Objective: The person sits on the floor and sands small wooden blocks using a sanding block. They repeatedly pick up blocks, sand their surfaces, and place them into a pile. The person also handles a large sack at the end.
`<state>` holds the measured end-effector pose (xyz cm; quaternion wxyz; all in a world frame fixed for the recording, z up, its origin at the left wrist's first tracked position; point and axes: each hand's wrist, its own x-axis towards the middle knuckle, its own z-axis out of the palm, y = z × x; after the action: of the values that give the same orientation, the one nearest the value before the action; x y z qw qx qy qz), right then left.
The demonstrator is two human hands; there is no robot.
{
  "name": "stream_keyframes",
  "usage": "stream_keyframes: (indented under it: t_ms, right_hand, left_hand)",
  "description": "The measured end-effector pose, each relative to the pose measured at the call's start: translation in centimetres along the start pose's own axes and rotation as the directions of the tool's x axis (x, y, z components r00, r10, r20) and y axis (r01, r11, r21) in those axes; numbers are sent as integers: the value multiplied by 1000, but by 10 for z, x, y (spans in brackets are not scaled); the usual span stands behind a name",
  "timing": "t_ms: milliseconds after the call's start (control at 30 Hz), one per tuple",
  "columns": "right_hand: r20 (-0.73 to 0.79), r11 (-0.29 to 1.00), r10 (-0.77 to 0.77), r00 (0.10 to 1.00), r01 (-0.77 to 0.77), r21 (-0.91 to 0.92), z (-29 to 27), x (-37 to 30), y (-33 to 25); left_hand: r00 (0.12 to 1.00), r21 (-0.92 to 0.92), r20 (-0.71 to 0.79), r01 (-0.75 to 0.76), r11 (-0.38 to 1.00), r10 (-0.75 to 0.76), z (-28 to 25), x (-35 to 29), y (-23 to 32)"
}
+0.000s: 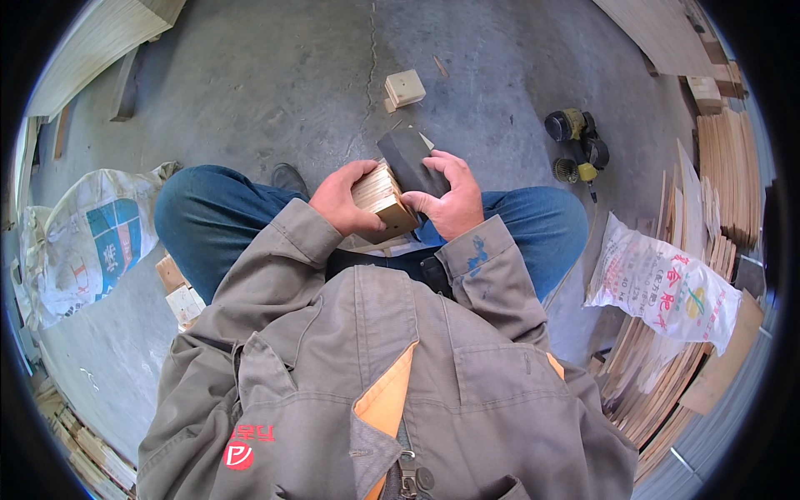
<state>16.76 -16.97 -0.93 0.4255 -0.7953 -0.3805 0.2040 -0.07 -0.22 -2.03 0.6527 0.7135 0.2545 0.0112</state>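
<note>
I had my left hand (340, 202) gripping the stack of wooden blocks (382, 200) over my lap, my right hand (450, 196) clasping what looked like a dark sanding block (410, 161); a loose grip could've let blocks slide apart.

The stack of small blocks (382, 200) is pale raw wood, matt, with a darker tan face at its end. The dark pad (410, 162) laid against it looks matt grey-black and gritty, like abrasive sheet. The floor (275, 75) is rough grey concrete, cracked and dusty. The sacks (662, 287) are woven plastic with a slight sheen. The jacket (392, 367) is dull khaki cloth.
</note>
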Motion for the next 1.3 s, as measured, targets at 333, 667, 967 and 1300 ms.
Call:
stream_keyframes:
  t_ms: [333, 667, 967, 1300]
  right_hand:
    - [-69, 999, 36, 997, -37, -12, 2, 0, 6]
    - [-5, 999, -23, 1000, 23, -44, 3, 0, 2]
    - [-40, 986, -65, 997, 58, -157, 7, -1, 8]
    - [-83, 998, 13, 996, -18, -60, 4, -2, 7]
  left_hand:
    - [1000, -33, 23, 9, 999, -8, -1, 0, 7]
    - [1000, 19, 0, 26, 999, -26, 0, 0, 4]
    - [1000, 21, 8, 5, 1000, -5, 0, 0, 3]
    - [1000, -29, 13, 7, 1000, -7, 1, 1, 3]
